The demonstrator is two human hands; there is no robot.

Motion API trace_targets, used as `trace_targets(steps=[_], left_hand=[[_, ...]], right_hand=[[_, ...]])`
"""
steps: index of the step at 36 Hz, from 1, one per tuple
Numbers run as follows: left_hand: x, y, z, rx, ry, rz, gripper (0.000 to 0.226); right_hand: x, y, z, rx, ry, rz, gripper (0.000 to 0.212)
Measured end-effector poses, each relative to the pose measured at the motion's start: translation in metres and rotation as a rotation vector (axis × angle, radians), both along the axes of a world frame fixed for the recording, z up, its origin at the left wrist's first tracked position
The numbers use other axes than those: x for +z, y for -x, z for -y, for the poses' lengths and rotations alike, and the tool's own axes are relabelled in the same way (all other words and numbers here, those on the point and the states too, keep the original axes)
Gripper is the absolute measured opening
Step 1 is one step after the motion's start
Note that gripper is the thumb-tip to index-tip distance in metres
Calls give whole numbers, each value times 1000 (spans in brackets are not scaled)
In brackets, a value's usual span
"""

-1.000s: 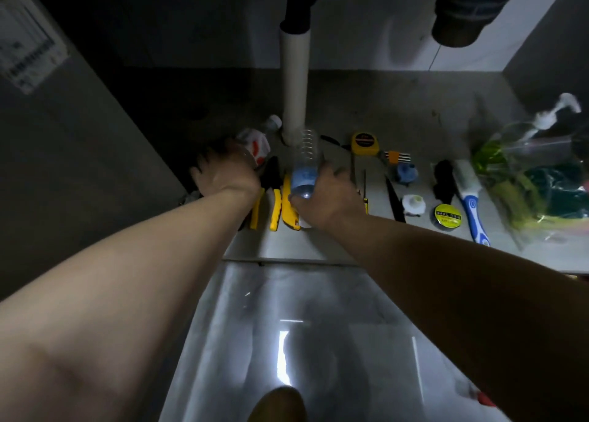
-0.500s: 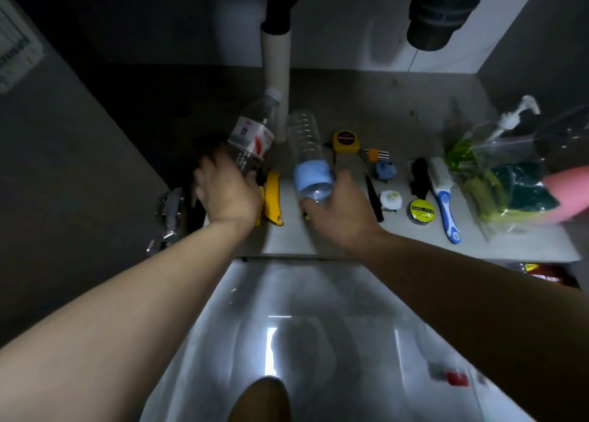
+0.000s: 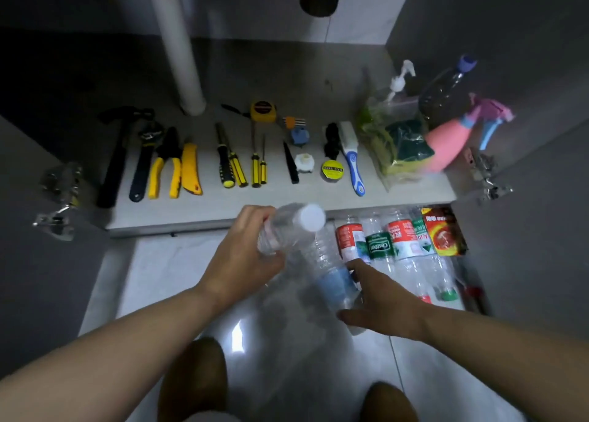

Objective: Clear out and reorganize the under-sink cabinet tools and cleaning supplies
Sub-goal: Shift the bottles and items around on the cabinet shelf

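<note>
Both bottles are now out of the cabinet: the left grip [image 3: 242, 256] wraps the white-capped bottle [image 3: 287, 227], and the right grip [image 3: 389, 300] clasps the blue-labelled bottle [image 3: 331, 281], lowering it beside the floor row [image 3: 395, 243].

Both forearms bare, reaching forward and down. Left hand [image 3: 245, 256]: fingers curled round clear bottle [image 3: 288, 230], cap end pointing away from palm, toward right hand. Right hand [image 3: 379, 300]: back up, index finger straight, thumb spread wide; blue-label bottle [image 3: 333, 281] lies between them. Actual clamping not discernible. Hands close, not touching
</note>
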State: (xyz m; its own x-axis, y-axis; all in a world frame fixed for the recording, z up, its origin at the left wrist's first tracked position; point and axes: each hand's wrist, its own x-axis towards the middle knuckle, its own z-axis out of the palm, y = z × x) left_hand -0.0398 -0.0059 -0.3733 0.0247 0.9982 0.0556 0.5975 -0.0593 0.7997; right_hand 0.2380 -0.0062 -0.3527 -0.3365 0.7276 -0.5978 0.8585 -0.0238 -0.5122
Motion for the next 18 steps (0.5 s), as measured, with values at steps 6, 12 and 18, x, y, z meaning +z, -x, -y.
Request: trace_targets(steps=[6, 12, 18], left_hand=[[-26, -1, 9, -230, -32, -275, 75], [-37, 5, 9, -323, -72, -493, 75], [-34, 1, 4, -353, -40, -688, 81]], right_hand=[[-23, -5, 1, -40, 64, 11, 73], [-31, 4, -12, -35, 14, -6, 81], [-33, 20, -14, 10, -71, 179, 92]])
